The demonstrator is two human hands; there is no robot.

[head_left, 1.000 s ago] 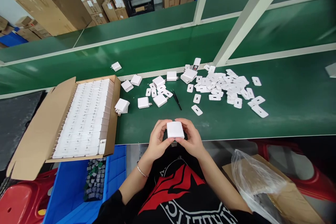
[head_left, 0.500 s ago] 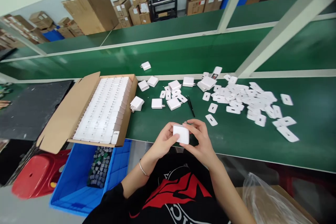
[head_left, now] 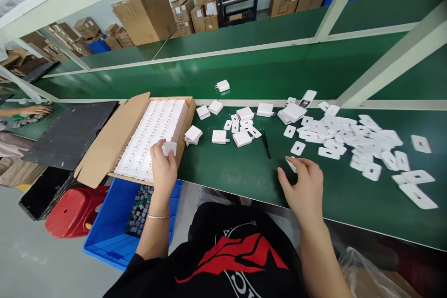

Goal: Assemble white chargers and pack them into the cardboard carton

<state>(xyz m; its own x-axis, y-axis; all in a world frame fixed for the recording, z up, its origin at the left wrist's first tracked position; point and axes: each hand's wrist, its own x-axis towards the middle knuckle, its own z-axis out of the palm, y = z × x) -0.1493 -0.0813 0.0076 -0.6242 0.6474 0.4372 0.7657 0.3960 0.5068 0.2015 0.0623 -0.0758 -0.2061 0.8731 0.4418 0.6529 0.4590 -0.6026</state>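
Observation:
My left hand is closed round a white charger block at the near right corner of an open cardboard box packed with rows of white chargers. My right hand rests on the green table with fingers spread, empty, its fingertips at a small white plate. A pile of white plates lies to the right. Loose white chargers and black tweezers lie in the middle.
A blue bin of dark parts and a red stool sit below the box. A black mat lies to the left, where another person's hand works. White frame posts rise behind; cardboard cartons stack at the back.
Both hands held one charger at the table's edge. Now my left hand has carried it left to the box, and my right hand has let go and opened on the table.

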